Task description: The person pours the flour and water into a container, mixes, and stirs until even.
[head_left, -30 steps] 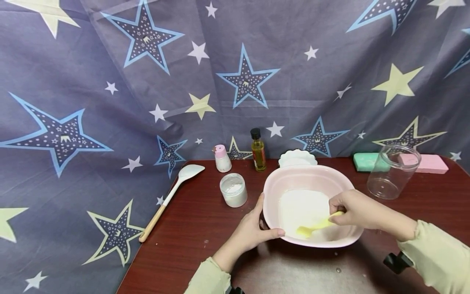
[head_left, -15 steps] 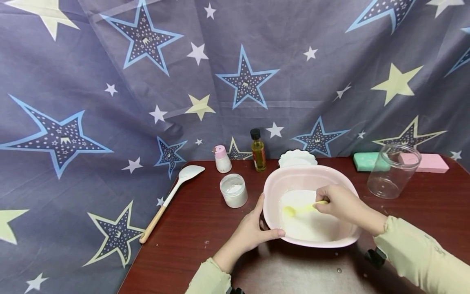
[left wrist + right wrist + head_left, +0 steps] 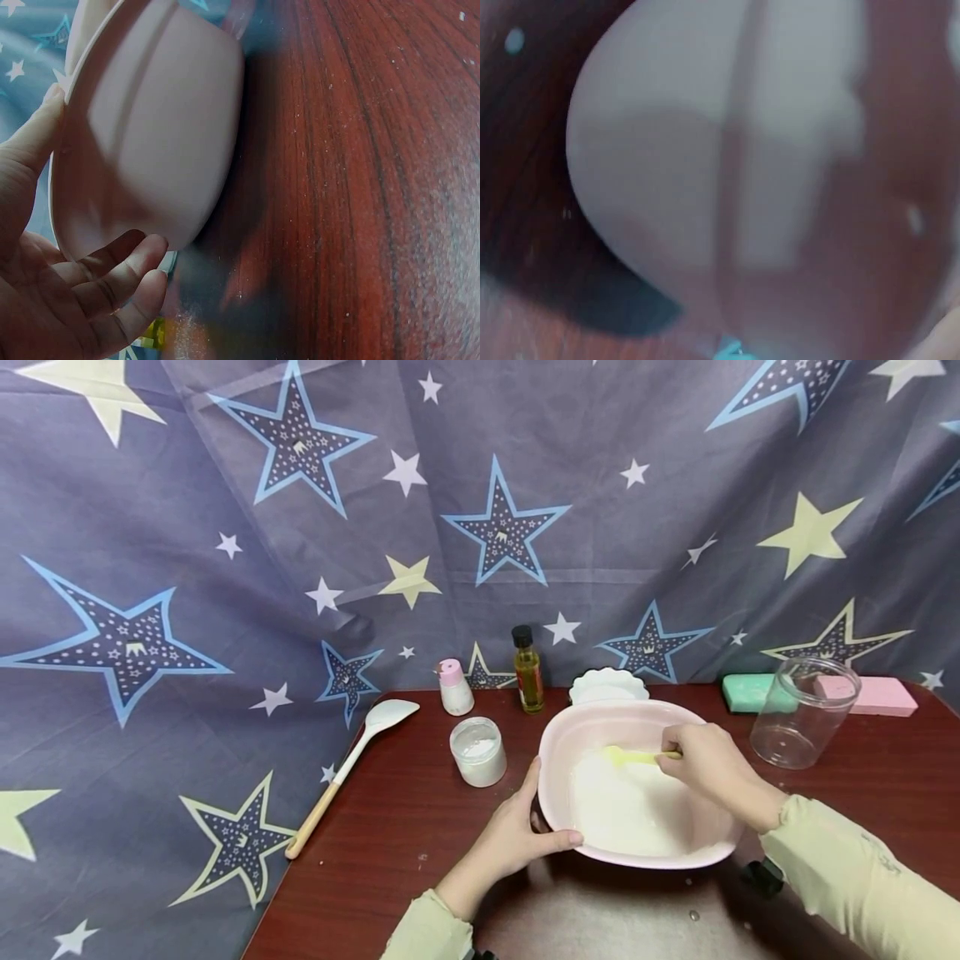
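Note:
A pink basin (image 3: 637, 714) with smooth white contents (image 3: 626, 810) stands on the brown table. My left hand (image 3: 510, 839) grips its left side, thumb on the near rim, other fingers against the outer wall; the left wrist view shows these fingers (image 3: 124, 274) bent along the basin wall (image 3: 165, 127). With my right hand (image 3: 708, 768), over the basin's right part, I pinch a yellow spoon (image 3: 637, 757). Its head points left at the far side of the white contents. The right wrist view is blurred, mostly the basin's outside (image 3: 660, 150), and hides the spoon.
Left of the basin are an open jar of white powder (image 3: 480, 768), a pink-topped shaker (image 3: 453, 689), an oil bottle (image 3: 528, 677) and a long-handled spatula (image 3: 352, 760). Behind is a scalloped white dish (image 3: 607, 683). Rightward stand a clear jar (image 3: 798, 727), green block (image 3: 750, 693) and pink block (image 3: 877, 695).
The spoon has swept from the basin's near side to the left, then up to the far side, my right hand moving with it. My left hand and the basin stay in place.

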### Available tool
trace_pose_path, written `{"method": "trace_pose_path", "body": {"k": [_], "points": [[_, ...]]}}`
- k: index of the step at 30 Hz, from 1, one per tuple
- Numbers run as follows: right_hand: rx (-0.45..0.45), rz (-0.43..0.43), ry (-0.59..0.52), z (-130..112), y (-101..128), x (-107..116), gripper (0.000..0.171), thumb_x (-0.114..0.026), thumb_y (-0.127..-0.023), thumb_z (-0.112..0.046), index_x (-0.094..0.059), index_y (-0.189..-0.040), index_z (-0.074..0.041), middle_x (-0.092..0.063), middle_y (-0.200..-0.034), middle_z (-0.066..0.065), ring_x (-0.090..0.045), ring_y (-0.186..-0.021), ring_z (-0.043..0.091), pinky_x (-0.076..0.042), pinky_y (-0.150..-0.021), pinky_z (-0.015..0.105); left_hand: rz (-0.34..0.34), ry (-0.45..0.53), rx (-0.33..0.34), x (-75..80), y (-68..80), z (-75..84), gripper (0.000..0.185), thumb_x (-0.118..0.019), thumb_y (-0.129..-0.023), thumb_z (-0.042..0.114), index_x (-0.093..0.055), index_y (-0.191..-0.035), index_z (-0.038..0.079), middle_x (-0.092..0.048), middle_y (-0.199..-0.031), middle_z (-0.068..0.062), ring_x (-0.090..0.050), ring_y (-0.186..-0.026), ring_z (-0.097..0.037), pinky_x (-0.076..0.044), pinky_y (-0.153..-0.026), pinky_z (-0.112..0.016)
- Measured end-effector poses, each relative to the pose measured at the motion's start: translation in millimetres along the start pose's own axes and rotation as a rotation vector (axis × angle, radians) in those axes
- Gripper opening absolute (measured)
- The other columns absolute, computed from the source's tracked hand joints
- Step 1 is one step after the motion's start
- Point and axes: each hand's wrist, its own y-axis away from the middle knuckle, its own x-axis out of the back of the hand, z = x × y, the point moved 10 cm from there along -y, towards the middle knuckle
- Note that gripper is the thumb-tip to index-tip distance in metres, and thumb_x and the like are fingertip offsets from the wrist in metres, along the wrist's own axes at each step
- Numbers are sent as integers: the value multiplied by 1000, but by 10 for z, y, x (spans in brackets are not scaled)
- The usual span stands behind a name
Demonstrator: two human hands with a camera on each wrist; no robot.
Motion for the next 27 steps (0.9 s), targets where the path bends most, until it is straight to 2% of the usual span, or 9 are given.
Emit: {"method": "trace_pose_path", "body": {"k": [4, 10, 16, 22, 27], "points": [[-13, -27, 43, 94, 52, 86, 22, -68, -76, -5, -54, -62, -15, -44, -57, -6, -40, -55, 14, -34, -52, 31, -6, 9, -7, -20, 2, -1, 114, -85, -73, 40, -14, -157, 10, -63, -81, -11, -59, -63, -13, -48, -57, -22], [-7, -92, 107, 167, 147, 221, 27, -69, -74, -6, -49, -59, -18, -39, -55, -6, -38, -53, 13, -32, -51, 30, -4, 11, -14, -16, -7, -16, 115, -85, -73, 41, -13, -157, 12, -63, -82, -11, -59, -63, -13, -48, -58, -22], [7, -164, 155, 173, 241, 308, 34, -76, -73, -9, -47, -59, -20, -35, -55, -8, -35, -53, 11, -28, -50, 28, -12, 12, -23, -18, -11, -26, 114, -85, -74, 40, -12, -158, 13, -62, -85, -4, -60, -63, -11, -50, -59, -23], [94, -223, 122, 105, 322, 354, 36, -77, -68, -6, -47, -57, -23, -33, -54, -12, -32, -53, 6, -26, -50, 23, -9, -5, -12, -15, -1, -35, 114, -84, -74, 42, -13, -157, 11, -62, -84, -4, -59, -63, -9, -49, -60, -23], [113, -300, 31, 101, 391, 323, 33, -81, -70, -12, -54, -60, -26, -40, -54, -17, -34, -52, 0, -29, -48, 21, -10, -3, -13, -15, -2, -26, 114, -84, -74, 42, -12, -157, 11, -61, -85, 0, -60, -64, -9, -50, -61, -23]]}}
